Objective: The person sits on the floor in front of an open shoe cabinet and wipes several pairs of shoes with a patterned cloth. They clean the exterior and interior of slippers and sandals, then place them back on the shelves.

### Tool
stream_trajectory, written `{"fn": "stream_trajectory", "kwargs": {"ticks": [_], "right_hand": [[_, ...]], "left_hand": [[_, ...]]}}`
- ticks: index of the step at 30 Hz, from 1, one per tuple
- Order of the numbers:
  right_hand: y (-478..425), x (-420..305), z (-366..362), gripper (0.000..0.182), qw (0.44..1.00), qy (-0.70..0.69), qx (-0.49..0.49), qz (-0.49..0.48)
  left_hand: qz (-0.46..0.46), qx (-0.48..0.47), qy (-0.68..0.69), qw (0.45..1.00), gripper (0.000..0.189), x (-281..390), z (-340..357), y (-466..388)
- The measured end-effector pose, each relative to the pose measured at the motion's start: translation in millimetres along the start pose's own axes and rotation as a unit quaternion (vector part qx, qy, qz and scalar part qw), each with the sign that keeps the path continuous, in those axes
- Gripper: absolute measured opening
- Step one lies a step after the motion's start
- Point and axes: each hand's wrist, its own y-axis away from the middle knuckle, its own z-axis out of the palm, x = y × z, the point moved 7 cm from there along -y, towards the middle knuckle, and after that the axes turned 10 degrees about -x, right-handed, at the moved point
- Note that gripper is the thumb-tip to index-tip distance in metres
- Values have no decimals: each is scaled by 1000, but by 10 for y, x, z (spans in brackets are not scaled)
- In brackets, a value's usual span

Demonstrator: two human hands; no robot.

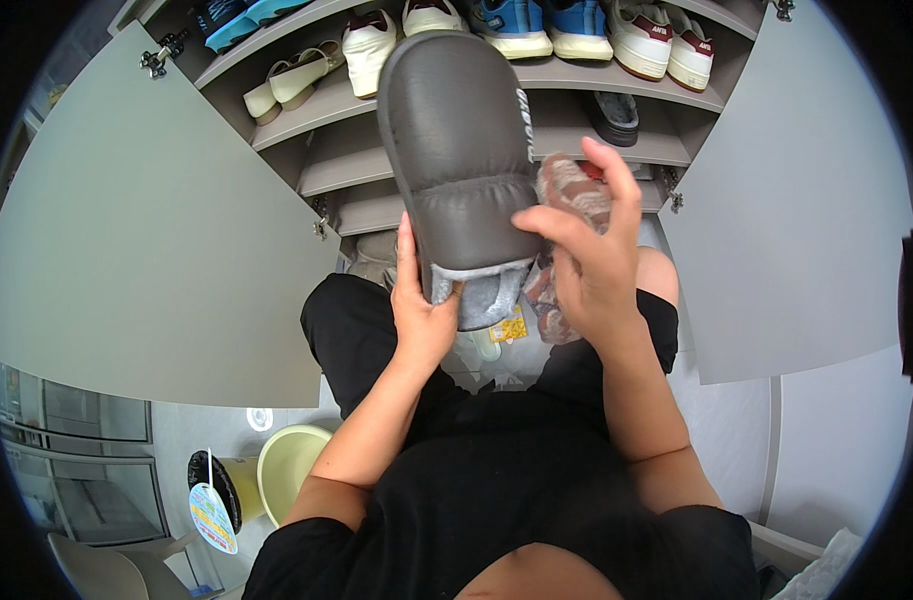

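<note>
A dark grey slipper with light grey fleece lining (468,150) is held up in front of the open shoe cabinet. My left hand (425,311) grips it at the heel end, thumb at the fleece opening. My right hand (595,255) is raised at the slipper's right side, thumb and index finger apart. A pink and white patterned cloth (576,191) hangs by the palm of my right hand, where the other fingers seem curled on it; part of it is hidden behind the hand.
Cabinet shelves hold white shoes (368,56), blue sneakers (510,28), beige sandals (295,79) and a dark lined slipper (616,120). Grey doors stand open at left (164,247) and right (794,210). A bin (243,487) and a pale green basin (288,465) are on the floor at lower left.
</note>
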Motion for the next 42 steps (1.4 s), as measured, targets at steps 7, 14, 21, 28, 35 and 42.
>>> {"fn": "stream_trajectory", "kwargs": {"ticks": [7, 14, 21, 28, 35, 42], "right_hand": [[96, 215, -78, 25, 995, -2, 44, 90], [132, 270, -51, 23, 990, -37, 57, 123], [216, 496, 22, 28, 938, -249, 82, 225], [-274, 406, -252, 20, 954, -246, 160, 62], [-291, 222, 85, 18, 989, -144, 32, -3], [171, -87, 554, 22, 988, -139, -71, -17]], "left_hand": [[-4, 5, -23, 1000, 84, -29, -22, 19], [-31, -2, 63, 998, 78, -195, -16, -1], [-62, -15, 166, 984, 74, -385, -37, 14], [41, 14, -88, 995, 78, -43, -108, 0], [106, 62, -281, 952, 73, 314, -225, 8], [130, 92, -390, 907, 76, 433, -354, -70]]}}
